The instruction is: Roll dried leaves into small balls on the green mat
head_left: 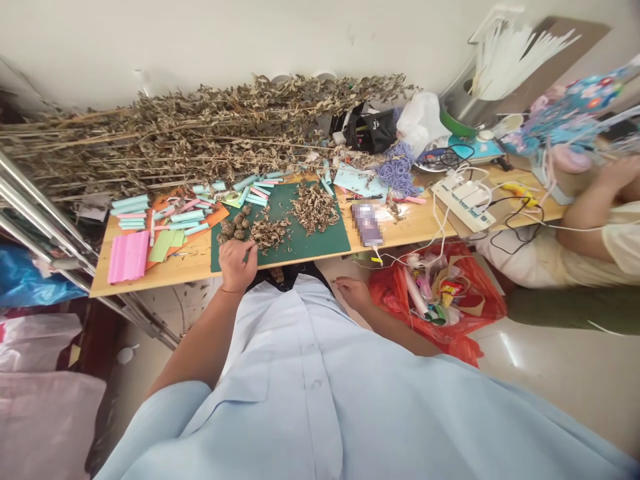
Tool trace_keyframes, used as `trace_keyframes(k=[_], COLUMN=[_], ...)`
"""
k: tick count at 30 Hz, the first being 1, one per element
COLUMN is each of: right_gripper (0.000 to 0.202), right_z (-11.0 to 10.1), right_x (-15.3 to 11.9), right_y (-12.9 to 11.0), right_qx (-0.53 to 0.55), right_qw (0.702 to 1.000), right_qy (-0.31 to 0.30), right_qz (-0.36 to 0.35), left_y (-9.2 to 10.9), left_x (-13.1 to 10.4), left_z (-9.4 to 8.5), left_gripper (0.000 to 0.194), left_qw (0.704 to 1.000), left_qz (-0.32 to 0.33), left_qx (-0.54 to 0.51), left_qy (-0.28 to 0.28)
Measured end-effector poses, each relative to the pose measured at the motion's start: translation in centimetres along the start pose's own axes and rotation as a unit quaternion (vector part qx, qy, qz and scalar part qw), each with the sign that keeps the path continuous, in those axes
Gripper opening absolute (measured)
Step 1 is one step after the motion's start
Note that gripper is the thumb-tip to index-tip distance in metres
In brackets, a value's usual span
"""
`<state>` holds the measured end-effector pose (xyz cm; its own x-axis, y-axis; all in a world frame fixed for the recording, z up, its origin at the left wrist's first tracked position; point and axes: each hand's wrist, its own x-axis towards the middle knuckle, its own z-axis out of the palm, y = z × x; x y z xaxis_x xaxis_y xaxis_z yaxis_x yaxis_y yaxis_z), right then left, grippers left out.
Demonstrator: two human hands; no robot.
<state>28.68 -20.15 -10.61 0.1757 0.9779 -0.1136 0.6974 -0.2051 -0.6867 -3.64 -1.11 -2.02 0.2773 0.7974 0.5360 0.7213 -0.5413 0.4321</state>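
My left hand (239,265) rests at the front edge of the green mat (325,244), just below several dark brown balls (236,227). Its fingers are curled, and whatever they hold, if anything, is hidden. Two piles of dry leaves lie on the mat: a small one (270,233) right of the balls and a larger one (314,208) further right. Below the table edge, beside my lap, is my right hand (354,293). Its fingers are partly bent and apart, with nothing visible in them.
Dried stalks (200,140) line the wall. Paper rolls (187,217) and a pink stack (128,257) lie left. A phone (367,225), a power strip (463,203) and cables are right. A red bag (390,293) stands below; another person's arm (590,200) is far right.
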Motion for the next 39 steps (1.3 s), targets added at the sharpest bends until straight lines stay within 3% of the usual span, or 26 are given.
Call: trace_keyframes(k=[3,5,8,10,13,16,26,39], right_gripper=[0.024,0.030,0.036,0.039,0.040,0.042,0.041,0.042], right_z=[-1.7,-3.6,-7.0,-9.0,-10.9,-11.4,-10.7,-11.4], right_x=[0.6,1.8,4.5,6.6,9.0,10.0,9.8,10.2], right_y=[-0.4,-0.6,-0.5,-0.3,0.2,0.5,0.3,1.0], right_qx=[-0.001,-0.023,-0.089,-0.113,-0.138,-0.162,-0.179,-0.161], right_qw=[0.998,0.988,0.958,0.944,0.939,0.940,0.939,0.926], right_qy=[0.059,0.151,0.268,0.304,0.305,0.294,0.288,0.339], right_qz=[0.008,-0.030,-0.042,-0.058,-0.077,-0.061,-0.055,-0.026], left_y=[-1.0,-1.4,-1.5,-1.5,-1.5,-1.6,-1.5,-1.7], left_x=[-0.2,-0.3,-0.6,-0.8,-0.8,-0.8,-0.7,-0.7], left_z=[0.2,0.5,0.8,0.9,0.9,0.9,0.9,1.1], left_gripper=[0.019,0.020,0.023,0.024,0.024,0.024,0.024,0.022], left_qw=[1.000,0.999,0.997,0.997,0.997,0.997,0.997,0.997], left_qz=[-0.018,-0.032,-0.058,-0.067,-0.066,-0.066,-0.064,-0.053], left_qx=[-0.018,-0.030,-0.036,-0.034,-0.034,-0.038,-0.045,-0.062], left_qy=[0.002,0.016,0.035,0.033,0.025,0.022,0.008,-0.003])
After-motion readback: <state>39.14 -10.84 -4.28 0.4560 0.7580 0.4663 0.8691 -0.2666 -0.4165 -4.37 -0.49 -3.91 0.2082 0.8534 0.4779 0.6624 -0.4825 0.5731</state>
